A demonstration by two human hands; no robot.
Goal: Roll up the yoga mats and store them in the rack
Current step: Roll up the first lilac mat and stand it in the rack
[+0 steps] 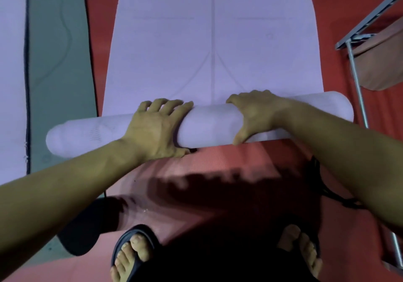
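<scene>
A pale lilac yoga mat [213, 41] lies flat on the red floor and runs away from me. Its near end is wound into a thick roll [209, 124] lying crosswise, slightly higher at the right. My left hand [157, 126] grips the roll left of its middle, fingers curled over the top and thumb at the near side. My right hand [255, 116] grips it right of the middle in the same way. Both ends of the roll stick out past my hands.
A second pale mat [11, 74] with a dark edge lies at the far left beside a grey-green strip [58, 63]. A metal-framed rack [357, 78] stands at the right. My sandalled feet [133, 253] are on the red floor below the roll.
</scene>
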